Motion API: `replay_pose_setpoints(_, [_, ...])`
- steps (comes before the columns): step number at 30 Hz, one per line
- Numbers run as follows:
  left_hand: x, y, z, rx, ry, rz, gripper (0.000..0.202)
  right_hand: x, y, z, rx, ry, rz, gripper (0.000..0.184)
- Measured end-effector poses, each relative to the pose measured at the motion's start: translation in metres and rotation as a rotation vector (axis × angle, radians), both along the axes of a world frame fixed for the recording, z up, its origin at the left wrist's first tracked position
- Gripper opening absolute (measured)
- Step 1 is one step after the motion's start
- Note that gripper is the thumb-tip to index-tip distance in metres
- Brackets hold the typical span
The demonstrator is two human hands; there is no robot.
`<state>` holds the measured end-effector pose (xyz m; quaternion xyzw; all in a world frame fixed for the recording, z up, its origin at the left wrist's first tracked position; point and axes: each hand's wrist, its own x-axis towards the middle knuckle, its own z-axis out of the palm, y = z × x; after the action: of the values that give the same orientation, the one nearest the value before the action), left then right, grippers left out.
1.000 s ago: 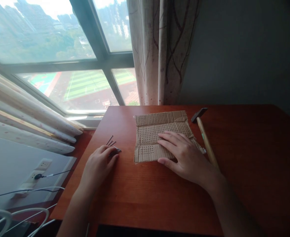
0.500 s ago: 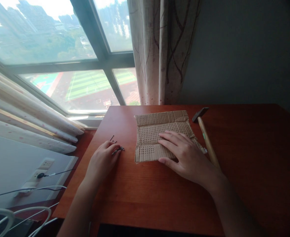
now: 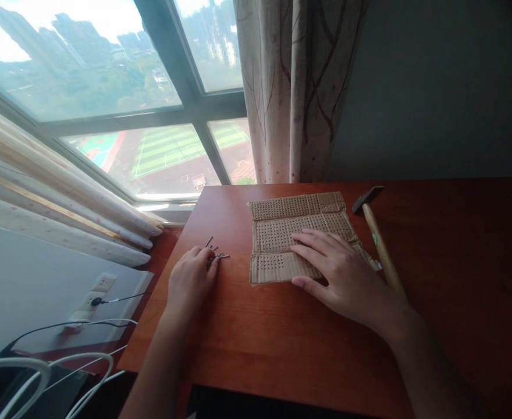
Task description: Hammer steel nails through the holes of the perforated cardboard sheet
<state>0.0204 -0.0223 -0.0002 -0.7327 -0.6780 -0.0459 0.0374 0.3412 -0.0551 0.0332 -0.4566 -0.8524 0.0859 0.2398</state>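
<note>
My left hand point(image 3: 189, 278) is at the left side of the desk, its fingers closed around several thin metal nails point(image 3: 221, 256). The nails' ends stick out past the fingertips, and the rest are hidden by the hand. My right hand point(image 3: 335, 272) lies flat with fingers spread over the lower right of a creased piece of cardboard point(image 3: 270, 235). Rows of small holes cover much of the cardboard. To the right of that hand lies a hammer point(image 3: 374, 233), its dark head toward the back and the lower end of its wooden handle hidden behind my wrist.
The reddish-brown wooden desk point(image 3: 256, 337) meets a window point(image 3: 173, 145) and a patterned curtain point(image 3: 277, 105) at the back. Down on the left are a wall socket point(image 3: 91, 300) and looping white cables point(image 3: 103, 364). A dark edge point(image 3: 247, 404) shows at the bottom.
The whole view has shifted, so everything appears slightly further right. My left fingers have shifted a little around the nails, whose ends now point differently. My right hand stays on the cardboard.
</note>
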Motion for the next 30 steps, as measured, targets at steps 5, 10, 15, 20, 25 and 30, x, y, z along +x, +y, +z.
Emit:
replay_pose_setpoints(5, [0.000, 0.000, -0.001, 0.006, 0.049, -0.009, 0.025, 0.000, 0.000, 0.001, 0.000, 0.004, -0.001, 0.045])
replay_pose_setpoints(10, [0.000, 0.001, -0.001, 0.032, 0.066, 0.025, 0.026, 0.000, 0.000, 0.000, -0.002, 0.002, -0.004, 0.046])
replay_pose_setpoints(15, [-0.001, 0.004, -0.002, 0.065, 0.023, 0.029, 0.027, 0.000, 0.000, 0.001, 0.005, 0.015, -0.001, 0.044])
replay_pose_setpoints(20, [-0.008, 0.009, -0.006, 0.098, -0.059, -0.001, 0.040, 0.000, 0.000, 0.001, 0.006, 0.021, -0.002, 0.043])
replay_pose_setpoints(25, [-0.013, 0.011, -0.009, 0.038, -0.146, -0.007, 0.041, 0.000, 0.000, 0.000, 0.005, 0.009, -0.006, 0.044])
replay_pose_setpoints(30, [-0.005, 0.009, -0.006, 0.019, -0.220, -0.033, 0.031, -0.001, 0.000, 0.000, 0.002, -0.002, -0.006, 0.045])
